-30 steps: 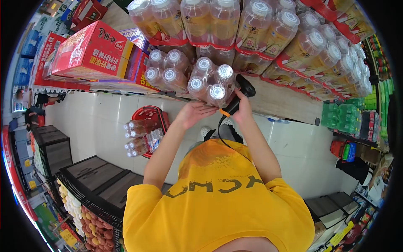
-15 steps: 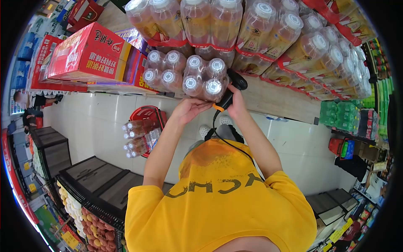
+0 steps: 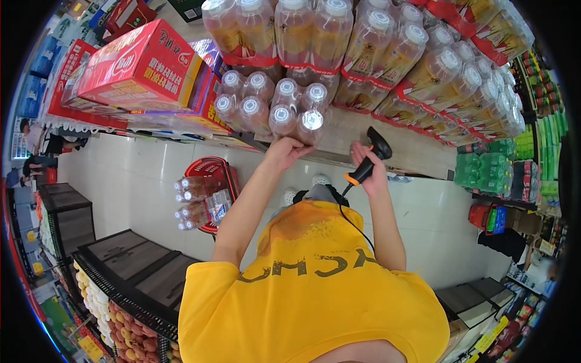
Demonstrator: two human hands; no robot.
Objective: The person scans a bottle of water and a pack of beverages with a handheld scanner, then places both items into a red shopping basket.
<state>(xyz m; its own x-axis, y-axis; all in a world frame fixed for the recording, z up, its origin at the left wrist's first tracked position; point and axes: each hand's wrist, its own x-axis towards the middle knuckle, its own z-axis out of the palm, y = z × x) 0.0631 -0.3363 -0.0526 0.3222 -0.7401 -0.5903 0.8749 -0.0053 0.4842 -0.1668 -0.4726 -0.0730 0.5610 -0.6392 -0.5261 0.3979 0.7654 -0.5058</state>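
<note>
My right hand (image 3: 374,170) is closed round the grip of a black and orange barcode scanner (image 3: 367,164). The scanner's head points up and away, and its cable hangs toward my yellow shirt. My left hand (image 3: 283,153) holds the near lower edge of a shrink-wrapped pack of clear bottles (image 3: 296,115) with white caps, its fingers bent against the plastic. A similar bottle pack (image 3: 243,104) stands directly to the left. Both packs sit at the front of a wooden display platform (image 3: 345,136). The scanner is to the right of the packs, apart from them.
Taller stacks of bottle packs (image 3: 315,36) rise behind. Red cartons (image 3: 139,66) stand to the left. On the floor lies a red shopping basket (image 3: 227,175) with bottle packs beside or in it. Dark display stands (image 3: 136,257) are at the lower left. Green bottle packs (image 3: 487,169) stand right.
My right hand has drawn the scanner away from the bottle pack, to the right and slightly nearer me. My left hand stays at the pack's near edge, its fingers now more bent.
</note>
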